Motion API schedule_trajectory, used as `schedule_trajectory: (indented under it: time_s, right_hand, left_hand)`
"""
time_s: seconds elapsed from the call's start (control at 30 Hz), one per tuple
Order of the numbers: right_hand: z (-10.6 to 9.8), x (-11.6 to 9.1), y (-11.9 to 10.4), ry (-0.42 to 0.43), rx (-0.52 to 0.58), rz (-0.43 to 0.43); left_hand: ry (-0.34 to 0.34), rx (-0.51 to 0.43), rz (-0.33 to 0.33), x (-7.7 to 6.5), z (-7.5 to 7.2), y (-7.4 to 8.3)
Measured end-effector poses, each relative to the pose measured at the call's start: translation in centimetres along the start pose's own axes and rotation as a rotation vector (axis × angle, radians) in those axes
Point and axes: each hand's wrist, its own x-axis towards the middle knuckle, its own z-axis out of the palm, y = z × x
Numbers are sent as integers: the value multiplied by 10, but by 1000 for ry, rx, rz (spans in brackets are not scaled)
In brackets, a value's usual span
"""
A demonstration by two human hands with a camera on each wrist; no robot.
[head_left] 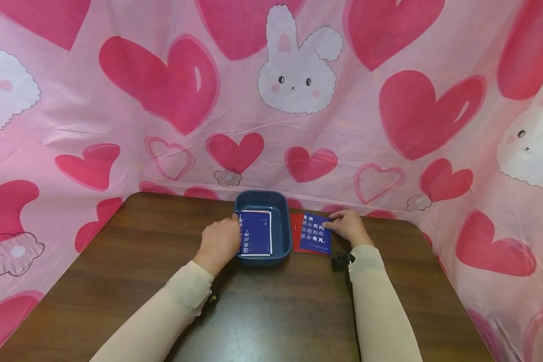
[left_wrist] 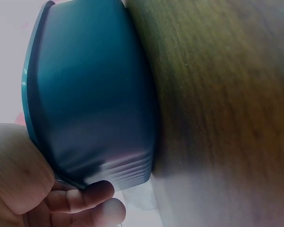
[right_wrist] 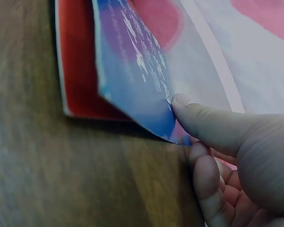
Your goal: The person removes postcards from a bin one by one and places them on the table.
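Observation:
My left hand (head_left: 219, 244) grips the left rim of a dark blue plastic bin (head_left: 286, 213). In the left wrist view its fingers curl at the end of the bin's outer wall (left_wrist: 94, 90). Inside the bin lies a blue card (head_left: 256, 231) with white lettering and white edges showing beneath it. To the right of the bin, my right hand (head_left: 350, 227) pinches the right edge of another blue card (head_left: 314, 239) between thumb and fingers. The right wrist view shows that card (right_wrist: 132, 80) bent up at the pinched edge, above a red card (right_wrist: 78, 61).
Both hands work near the back of a brown wooden table (head_left: 271, 311). A pink curtain (head_left: 235, 120) with hearts and rabbits hangs close behind it and along both sides. Dark straps (head_left: 342, 260) with cameras sit at the wrists.

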Motion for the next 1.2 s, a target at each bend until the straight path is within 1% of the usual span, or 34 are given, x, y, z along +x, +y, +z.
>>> schedule_trajectory:
  time_s: [0.07,0.27,0.37,0.6,0.73,0.9,1.07,1.2]
  right_hand:
    - [0,1,-1,-3,12,-2]
    - [1,1,-3,-7,135,38]
    - [1,0,-4,3,175,49]
    - [2,-1,-7,16,202,68]
    - [1,-1,-12,4,229,66]
    - [-3,-5,-33,-5,239,38]
    - [-6,-18,-67,-6,265,-60]
    - [-6,-31,-97,-41,259,-164]
  left_hand:
    - [-5,1,-2,0,0,-1]
    - [-4,5,-3,-1,-1,-3]
    - [-1,11,-4,0,-1,-3]
    - [0,13,3,-1,1,-2]
    - [8,9,6,0,2,-1]
    - [7,1,9,0,1,-1]
    - [11,2,13,-1,1,-1]
    - [17,0,10,-1,0,-1]
